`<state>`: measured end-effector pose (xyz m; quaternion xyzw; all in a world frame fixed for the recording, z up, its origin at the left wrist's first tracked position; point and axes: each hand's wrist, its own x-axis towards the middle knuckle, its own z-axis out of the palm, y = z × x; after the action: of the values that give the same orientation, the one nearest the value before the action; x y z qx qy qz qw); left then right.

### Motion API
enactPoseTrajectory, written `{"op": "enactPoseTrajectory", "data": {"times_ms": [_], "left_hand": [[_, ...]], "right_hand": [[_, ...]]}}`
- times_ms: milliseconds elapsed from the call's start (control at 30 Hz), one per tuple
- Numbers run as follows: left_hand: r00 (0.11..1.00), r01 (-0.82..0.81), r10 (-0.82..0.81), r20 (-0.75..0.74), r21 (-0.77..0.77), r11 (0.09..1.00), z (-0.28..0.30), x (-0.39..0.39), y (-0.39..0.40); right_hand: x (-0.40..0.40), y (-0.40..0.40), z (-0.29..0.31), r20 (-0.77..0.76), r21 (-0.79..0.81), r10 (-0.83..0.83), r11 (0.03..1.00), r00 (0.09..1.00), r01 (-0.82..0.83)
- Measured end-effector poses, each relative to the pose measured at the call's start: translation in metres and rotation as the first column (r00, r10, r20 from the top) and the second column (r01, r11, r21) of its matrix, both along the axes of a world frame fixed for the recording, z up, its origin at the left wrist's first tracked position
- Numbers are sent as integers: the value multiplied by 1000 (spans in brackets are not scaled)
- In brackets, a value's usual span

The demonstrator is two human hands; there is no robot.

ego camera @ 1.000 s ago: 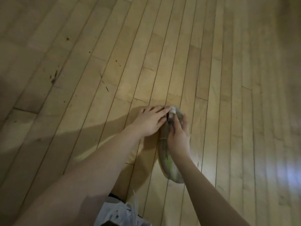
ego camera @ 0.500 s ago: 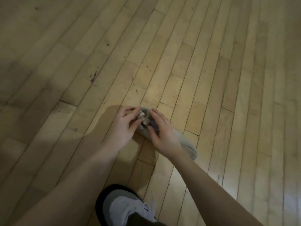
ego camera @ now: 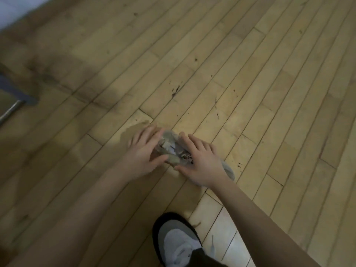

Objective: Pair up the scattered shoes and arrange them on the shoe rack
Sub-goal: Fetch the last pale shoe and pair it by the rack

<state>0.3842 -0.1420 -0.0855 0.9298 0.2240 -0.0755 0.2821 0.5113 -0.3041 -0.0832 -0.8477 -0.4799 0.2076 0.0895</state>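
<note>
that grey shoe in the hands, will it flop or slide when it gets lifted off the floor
The shoe looks soft and low, so it probably bends some and weighs little. Its strap looks loose, so it may dangle. The left hand and right hand both touch it, so a slip seems unlikely.
</note>
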Motion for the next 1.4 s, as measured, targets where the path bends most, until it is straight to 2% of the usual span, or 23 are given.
{"op": "enactPoseTrajectory", "data": {"times_ms": [67,133,300,400,467,667,900,1033,1167,1300,1400], "left_hand": [[976,215,-211,-53,99,972,-1,8,2],[936,350,-332,-116,209,913,-5,18,5],[890,448,-448,-82,335,829,-17,35,14],[855,507,-509,-104,383,772,-20,37,16],[850,505,-521,-75,395,767,-19,26,18],[931,259,-347,112,465,846,-6,-45,44],[996,-10,-40,83,532,847,51,-164,90],[972,-229,215,95,586,777,74,-246,91],[883,-437,446,147,606,665,78,-310,77],[797,-550,574,190,623,557,62,-349,58],[738,-616,635,231,616,491,50,-373,48]], "right_hand": [[2,-14,-5,57,-83,20,996,998,-15],[2,-24,-8,78,-122,12,993,997,-3],[-3,-32,-19,137,-162,-8,986,991,30],[-4,-31,-21,209,-129,47,991,977,-20],[-4,-29,-20,223,-113,104,990,969,-80],[-18,20,2,271,-41,338,940,902,-340],[-96,115,41,278,18,510,844,814,-535],[-153,169,61,342,83,655,693,674,-716],[-203,210,74,360,64,788,514,500,-856],[-242,233,68,313,-85,887,382,339,-920],[-267,244,62,316,-92,922,266,225,-960]]}}
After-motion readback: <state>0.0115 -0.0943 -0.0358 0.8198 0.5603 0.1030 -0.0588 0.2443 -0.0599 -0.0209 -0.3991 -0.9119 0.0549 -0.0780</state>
